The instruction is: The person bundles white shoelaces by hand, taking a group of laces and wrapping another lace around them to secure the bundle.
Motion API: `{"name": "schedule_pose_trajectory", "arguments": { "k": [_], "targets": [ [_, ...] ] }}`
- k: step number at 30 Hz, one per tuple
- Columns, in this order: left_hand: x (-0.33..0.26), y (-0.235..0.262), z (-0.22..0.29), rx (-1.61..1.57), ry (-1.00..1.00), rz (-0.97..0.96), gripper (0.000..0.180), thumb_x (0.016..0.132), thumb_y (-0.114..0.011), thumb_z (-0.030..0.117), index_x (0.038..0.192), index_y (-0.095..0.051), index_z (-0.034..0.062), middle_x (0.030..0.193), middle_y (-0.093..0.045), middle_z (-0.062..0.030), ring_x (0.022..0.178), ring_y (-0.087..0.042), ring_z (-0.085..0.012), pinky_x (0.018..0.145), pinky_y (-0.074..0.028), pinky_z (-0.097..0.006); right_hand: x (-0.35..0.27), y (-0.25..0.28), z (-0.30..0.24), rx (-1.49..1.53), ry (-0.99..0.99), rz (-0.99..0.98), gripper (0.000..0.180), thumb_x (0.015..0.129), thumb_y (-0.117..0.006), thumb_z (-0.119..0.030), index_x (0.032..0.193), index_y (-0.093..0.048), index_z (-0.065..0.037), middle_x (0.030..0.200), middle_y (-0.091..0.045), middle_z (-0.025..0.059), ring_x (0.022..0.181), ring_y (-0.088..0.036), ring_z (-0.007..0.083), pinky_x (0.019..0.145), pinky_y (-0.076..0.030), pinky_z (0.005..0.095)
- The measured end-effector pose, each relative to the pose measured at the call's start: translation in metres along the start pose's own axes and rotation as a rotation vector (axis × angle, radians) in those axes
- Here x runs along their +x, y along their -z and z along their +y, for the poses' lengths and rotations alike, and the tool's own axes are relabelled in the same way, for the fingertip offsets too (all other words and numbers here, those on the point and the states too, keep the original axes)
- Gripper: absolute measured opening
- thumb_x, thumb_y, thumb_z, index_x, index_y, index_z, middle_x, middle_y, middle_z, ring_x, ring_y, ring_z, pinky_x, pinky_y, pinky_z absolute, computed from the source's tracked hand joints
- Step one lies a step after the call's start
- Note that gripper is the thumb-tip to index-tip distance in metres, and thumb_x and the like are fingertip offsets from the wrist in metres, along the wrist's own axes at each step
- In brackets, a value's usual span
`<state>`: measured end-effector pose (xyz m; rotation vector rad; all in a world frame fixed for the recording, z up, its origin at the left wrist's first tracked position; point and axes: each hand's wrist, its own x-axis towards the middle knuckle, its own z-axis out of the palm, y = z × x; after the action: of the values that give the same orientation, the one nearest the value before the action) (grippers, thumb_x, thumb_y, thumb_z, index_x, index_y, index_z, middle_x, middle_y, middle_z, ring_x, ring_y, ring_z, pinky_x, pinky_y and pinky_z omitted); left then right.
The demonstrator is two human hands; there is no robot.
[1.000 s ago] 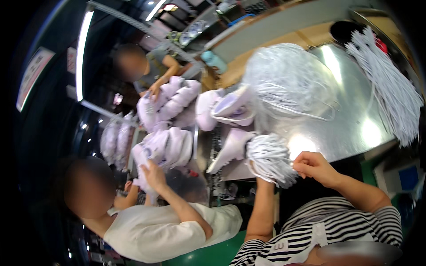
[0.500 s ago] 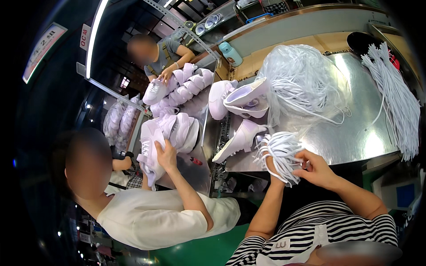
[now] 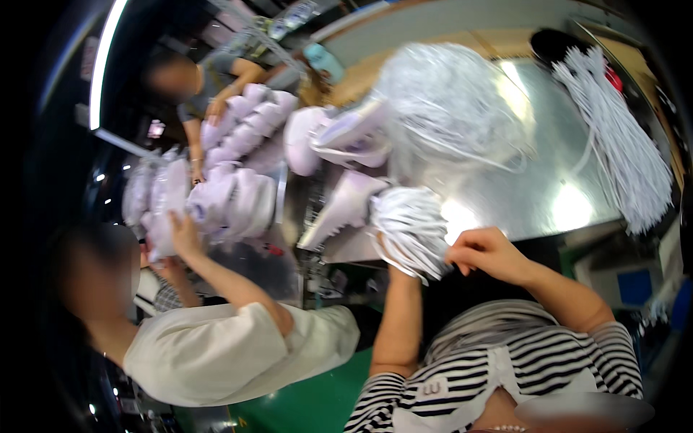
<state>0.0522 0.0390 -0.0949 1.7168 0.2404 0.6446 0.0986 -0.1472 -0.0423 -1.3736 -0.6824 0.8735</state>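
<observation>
While white laces (image 3: 409, 227) mostly cover left hand (image 3: 379, 244), right hand (image 3: 482, 252) curls alongside; both grips unclear.

White lace bundle (image 3: 411, 227), bunched, strands drooping, at metal table's (image 3: 530, 198) edge.

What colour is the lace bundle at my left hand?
The lace bundle is white, shown in the head view, slightly blurred.

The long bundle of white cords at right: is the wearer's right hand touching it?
No, the right hand is beside the smaller cord bunch, apart from the long bundle.
</observation>
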Motion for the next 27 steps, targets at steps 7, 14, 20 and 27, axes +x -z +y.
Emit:
{"name": "schedule_pose_trajectory", "arguments": {
  "k": [7,14,20,27],
  "targets": [
    [0.007,-0.017,-0.003,-0.421,0.136,0.018,0.033,0.091,-0.052,0.025,0.114,-0.057,0.0005,0.105,-0.063,-0.0106,0.089,-0.062,-0.0212,0.077,-0.053,-0.032,0.007,-0.001,0.009,-0.399,0.261,0.257,0.038,0.08,-0.072,-0.029,0.107,-0.058,-0.007,0.096,-0.06,0.0047,0.08,-0.056,0.0154,0.069,-0.047,0.0286],
    [0.012,-0.015,-0.009,-0.688,0.261,0.087,0.041,0.092,-0.05,0.034,0.117,-0.055,0.0018,0.113,-0.061,-0.0129,0.098,-0.062,-0.026,0.081,-0.054,-0.038,0.023,-0.012,0.03,-0.232,0.145,0.14,0.035,0.079,-0.071,-0.021,0.107,-0.054,-0.007,0.085,-0.063,0.0051,0.073,-0.059,0.0168,0.068,-0.048,0.0285],
    [0.011,-0.023,-0.009,-0.585,0.225,0.107,0.041,0.092,-0.05,0.033,0.117,-0.056,0.0018,0.112,-0.061,-0.0127,0.097,-0.062,-0.0257,0.081,-0.054,-0.038,0.02,-0.016,0.046,-0.079,0.106,0.112,0.021,0.083,-0.068,-0.016,0.097,-0.061,-0.001,0.081,-0.065,0.0052,0.071,-0.057,0.0111,0.068,-0.047,0.0255],
    [0.006,-0.024,-0.005,-0.484,0.203,0.129,0.04,0.092,-0.052,0.029,0.122,-0.053,0.0026,0.113,-0.06,-0.0119,0.101,-0.06,-0.0253,0.086,-0.053,-0.038,0.015,0.003,0.043,0.259,0.115,0.215,0.011,0.087,-0.064,-0.007,0.095,-0.066,-0.001,0.085,-0.064,0.0008,0.075,-0.055,0.0059,0.069,-0.044,0.021]
  ]
}}
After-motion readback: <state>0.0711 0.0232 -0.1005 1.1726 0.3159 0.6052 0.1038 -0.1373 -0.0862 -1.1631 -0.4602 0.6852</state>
